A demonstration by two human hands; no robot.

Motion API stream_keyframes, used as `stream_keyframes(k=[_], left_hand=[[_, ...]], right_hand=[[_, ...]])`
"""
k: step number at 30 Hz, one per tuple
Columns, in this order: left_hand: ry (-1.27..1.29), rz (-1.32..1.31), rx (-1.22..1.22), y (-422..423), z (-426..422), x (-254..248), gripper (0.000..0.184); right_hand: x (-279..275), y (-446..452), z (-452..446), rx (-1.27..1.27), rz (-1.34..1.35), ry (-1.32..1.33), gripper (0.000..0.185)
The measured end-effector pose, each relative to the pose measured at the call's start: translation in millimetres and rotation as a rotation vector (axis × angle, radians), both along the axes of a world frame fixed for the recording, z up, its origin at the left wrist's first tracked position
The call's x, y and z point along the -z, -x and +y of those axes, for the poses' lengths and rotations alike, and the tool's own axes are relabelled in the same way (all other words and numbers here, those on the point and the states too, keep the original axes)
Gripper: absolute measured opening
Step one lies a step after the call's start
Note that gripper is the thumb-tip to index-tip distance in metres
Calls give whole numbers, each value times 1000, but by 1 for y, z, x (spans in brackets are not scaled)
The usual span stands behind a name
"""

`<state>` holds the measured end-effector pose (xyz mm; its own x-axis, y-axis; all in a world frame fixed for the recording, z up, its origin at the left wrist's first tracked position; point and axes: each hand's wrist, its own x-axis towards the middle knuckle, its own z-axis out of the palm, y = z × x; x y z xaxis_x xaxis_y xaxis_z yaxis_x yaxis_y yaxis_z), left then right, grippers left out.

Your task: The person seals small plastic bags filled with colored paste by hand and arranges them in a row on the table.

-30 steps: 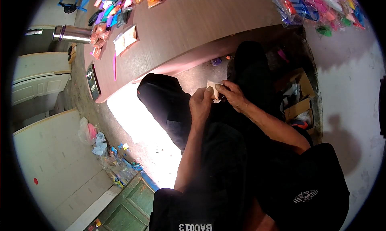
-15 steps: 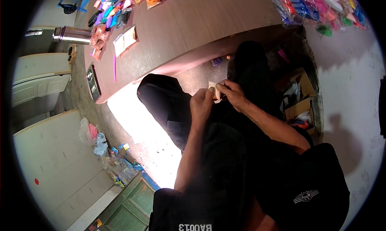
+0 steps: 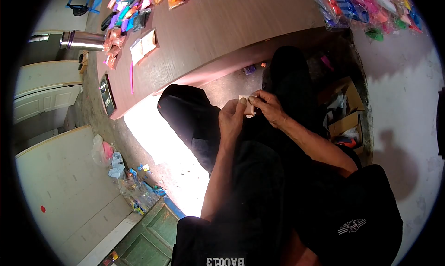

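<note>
A small beige packet point(image 3: 249, 109) is held above my lap, between the thumbs and fingers of both hands. My left hand point(image 3: 230, 120) is closed on its left side, thumb on top. From the right, my right hand point(image 3: 270, 110) pinches its upper right part with bent fingers. The fingers cover much of the packet, and its underside is hidden. Beyond my knees, the brown table point(image 3: 213, 29) bears a flat beige packet point(image 3: 143, 47) and a thin pink strip point(image 3: 131, 78) near its left end.
Colourful packets point(image 3: 132, 9) are heaped at the table's far left, near brown packets point(image 3: 113, 42) and a metal flask point(image 3: 83, 40). A phone-like device point(image 3: 107, 96) lies at the edge. Bagged packets point(image 3: 366, 9) are at upper right; cardboard boxes point(image 3: 345, 124) stand by the wall.
The beige packet has turned slightly between my fingers, and more of its face shows. Both hands have shifted only a little and keep hold of it.
</note>
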<state>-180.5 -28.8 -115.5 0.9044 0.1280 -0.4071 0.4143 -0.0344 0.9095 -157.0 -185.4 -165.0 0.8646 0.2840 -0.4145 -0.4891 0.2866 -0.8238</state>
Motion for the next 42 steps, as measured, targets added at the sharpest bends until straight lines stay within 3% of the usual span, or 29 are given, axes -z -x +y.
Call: stream_keyframes(k=[5, 9, 11, 13, 16, 21, 23, 25, 26, 27, 29, 39, 42], left_hand=[[83, -31, -41, 1, 1, 1, 31], [2, -52, -75, 5, 6, 1, 28], [-28, -98, -98, 10, 11, 19, 26], [-68, -184, -136, 15, 7, 5, 24], [-5, -214, -245, 26, 8, 20, 22], [79, -222, -407, 43, 12, -26, 22], [64, -222, -443, 53, 13, -49, 23], [8, -263, -457, 61, 16, -47, 24], [-80, -268, -461, 64, 18, -66, 26], [-96, -271, -499, 67, 19, -74, 26], [50, -288, -510, 72, 17, -85, 27], [-184, -531, -709, 117, 41, -131, 24], [26, -517, -779, 139, 63, -157, 24]], right_hand=[[-3, 3, 2, -81, -76, 73, 24], [-23, 0, 2, -112, -8, 58, 25], [-4, 1, 4, -122, -112, 102, 22], [7, 1, 7, -85, -156, 112, 19], [-3, -5, 7, -185, -152, 55, 17], [2, -15, 14, -359, -262, 82, 19], [-18, -9, 23, -429, -262, 94, 21], [-79, -1, 41, -429, -232, 141, 28], [-75, -3, 42, -463, -372, 207, 34], [-99, 2, 50, -420, -176, 163, 34], [-90, 1, 48, -506, -602, 461, 30], [-179, 46, 98, -321, -1690, 683, 31], [-195, 60, 117, -123, -2011, 764, 33]])
